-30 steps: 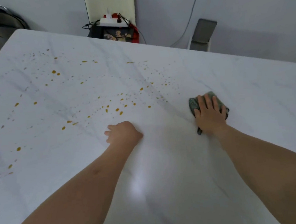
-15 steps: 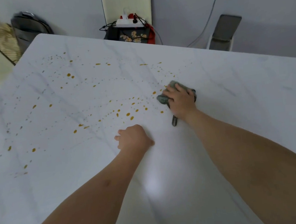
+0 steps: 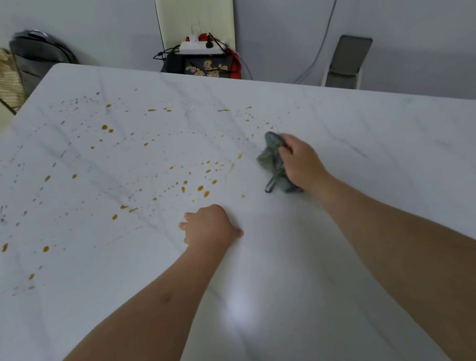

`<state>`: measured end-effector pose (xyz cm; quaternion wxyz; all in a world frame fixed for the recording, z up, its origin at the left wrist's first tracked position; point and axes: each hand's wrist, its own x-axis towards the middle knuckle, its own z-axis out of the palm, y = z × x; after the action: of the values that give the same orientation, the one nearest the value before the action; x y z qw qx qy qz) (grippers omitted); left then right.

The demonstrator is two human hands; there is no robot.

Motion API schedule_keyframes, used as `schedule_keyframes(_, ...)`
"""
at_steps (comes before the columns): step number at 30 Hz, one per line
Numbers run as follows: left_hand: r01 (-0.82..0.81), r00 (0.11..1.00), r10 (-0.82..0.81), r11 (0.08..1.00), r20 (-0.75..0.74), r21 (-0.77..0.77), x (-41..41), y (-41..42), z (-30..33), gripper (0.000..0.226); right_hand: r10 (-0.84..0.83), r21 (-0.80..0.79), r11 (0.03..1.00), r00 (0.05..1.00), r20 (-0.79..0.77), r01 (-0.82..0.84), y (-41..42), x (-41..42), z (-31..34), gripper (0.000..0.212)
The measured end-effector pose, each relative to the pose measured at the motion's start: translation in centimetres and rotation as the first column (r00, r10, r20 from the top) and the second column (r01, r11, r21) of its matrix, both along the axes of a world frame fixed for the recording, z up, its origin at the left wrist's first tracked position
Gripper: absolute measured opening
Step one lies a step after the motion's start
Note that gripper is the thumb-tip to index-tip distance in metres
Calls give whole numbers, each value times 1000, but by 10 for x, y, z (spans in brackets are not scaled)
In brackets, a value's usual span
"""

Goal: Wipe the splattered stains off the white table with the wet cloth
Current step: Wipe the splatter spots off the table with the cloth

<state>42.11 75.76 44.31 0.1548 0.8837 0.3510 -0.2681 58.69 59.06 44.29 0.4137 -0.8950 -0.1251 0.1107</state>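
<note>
Grey-green cloth (image 3: 271,159) lies bunched on the white marbled desk (image 3: 373,142), our right hand (image 3: 299,160) closed around it at the edge of the orange stains (image 3: 184,183); our left hand (image 3: 209,227) presses curled into a fist on the desk nearby

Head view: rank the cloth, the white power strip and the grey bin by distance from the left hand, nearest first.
1. cloth, up and right of the left hand, gripped by the right hand.
2. white power strip, beyond the table's far edge.
3. grey bin, far right by the wall.
</note>
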Motion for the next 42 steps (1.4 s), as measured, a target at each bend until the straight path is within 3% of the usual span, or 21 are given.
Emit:
schedule_keyframes(2,7,1000,-7,1000,-3,4,0,1,-1,52,51,-303,953,978,203,14,-19,18,-10,56)
schedule_keyframes(6,9,1000,-9,1000,-1,16,1,1,-5,54,271,-569,805,957,106,-165,-17,9,-44,67)
schedule_keyframes(9,7,1000,-7,1000,-14,17,1,1,-8,55,284,-565,808,951,122,-169,16,-20,-46,77)
schedule_keyframes(11,23,1000,-22,999,-17,26,0,1,-8,57,399,-509,811,909,119,-289,48,-46,-41,80)
schedule_keyframes(15,164,986,-166,982,14,97,-10,1,-7,43,715,-474,652,688,126,-592,74,-95,-40,66)
schedule_keyframes(18,313,949,-314,942,-11,124,-23,8,8,60,820,-544,528,557,128,-652,53,-91,-47,62)
schedule_keyframes(20,310,950,-312,949,22,62,-26,19,27,68,764,-623,556,633,122,-550,40,-69,-48,63)
schedule_keyframes(23,193,974,-189,981,120,-18,-31,42,43,67,521,-651,683,845,116,-332,40,-31,-41,63)
schedule_keyframes(26,135,980,-138,990,141,36,-47,63,46,62,301,-655,736,949,90,-171,64,-11,-37,67)
schedule_keyframes(29,77,993,-85,993,82,93,-70,89,42,58,281,-642,752,954,101,-154,101,-22,-39,73)
schedule_keyframes(33,43,998,-39,995,-53,90,-96,118,26,59,466,-546,774,873,146,-322,144,-59,-42,71)
schedule_keyframes(36,46,998,-41,995,-52,90,-103,115,16,57,589,-471,763,777,222,-443,157,-84,-45,57)
schedule_keyframes(40,16,1000,-13,994,-27,112,-102,116,11,55,388,-227,910,906,171,-347,151,-81,-15,40)
schedule_keyframes(42,12,1000,-10,994,-22,109,-102,119,10,55,333,-131,941,918,215,-311,150,-85,-1,32)
